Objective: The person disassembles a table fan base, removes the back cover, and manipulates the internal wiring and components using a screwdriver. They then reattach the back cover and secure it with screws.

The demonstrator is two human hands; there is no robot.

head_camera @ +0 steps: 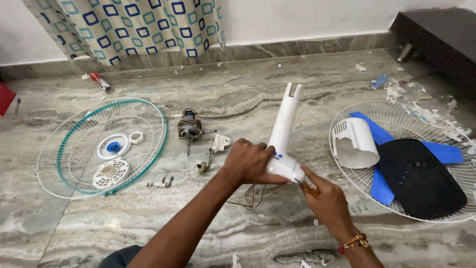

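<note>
Marble floor: left hand (248, 161) grips white fan neck (283, 134); right hand (325, 198) pinches perhaps a screwdriver (308, 188).

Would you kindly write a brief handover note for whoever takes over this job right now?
Left hand: grips the white plastic fan neck housing at its base.
Right hand: holds a small orange-handled tool against that base.
Done: fan dismantled; copper-wound motor lies on the floor, blue blades and white motor cover in the right wire guard.
Left: work at the base looks unfinished.

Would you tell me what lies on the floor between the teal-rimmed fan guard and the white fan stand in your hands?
In the head view: the fan motor, a small white bracket and loose screws.
</note>
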